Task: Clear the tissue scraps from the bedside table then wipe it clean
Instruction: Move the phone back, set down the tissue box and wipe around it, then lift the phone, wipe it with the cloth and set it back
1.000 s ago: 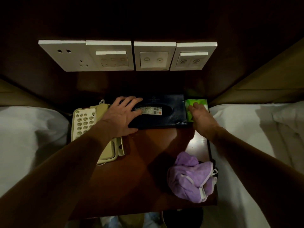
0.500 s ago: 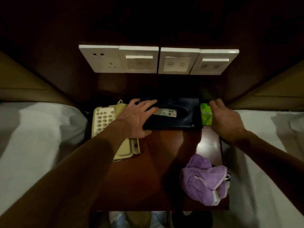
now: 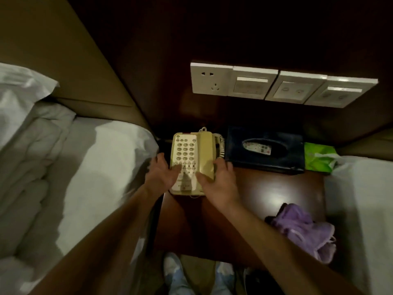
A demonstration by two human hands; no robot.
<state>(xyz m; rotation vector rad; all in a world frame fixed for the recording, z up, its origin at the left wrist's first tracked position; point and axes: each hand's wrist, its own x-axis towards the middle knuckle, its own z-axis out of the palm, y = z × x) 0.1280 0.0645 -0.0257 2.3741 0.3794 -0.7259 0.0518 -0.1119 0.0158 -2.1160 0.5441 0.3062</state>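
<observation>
Head view: I note the left hand (image 3: 161,177) and right hand (image 3: 219,184) clasping the sides of the cream plastic corded telephone (image 3: 192,154), thumbs on top, on the glossy dark wooden bench (image 3: 265,194). The crumpled purple terry cloth (image 3: 302,231) lies front right. Keypad legends are unreadable and the fingers blurred.

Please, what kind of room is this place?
Most likely a hotel bedroom: a bedside table stands between two white beds, a corded telephone sits on it, and a row of wall switches and sockets hangs above.
</observation>
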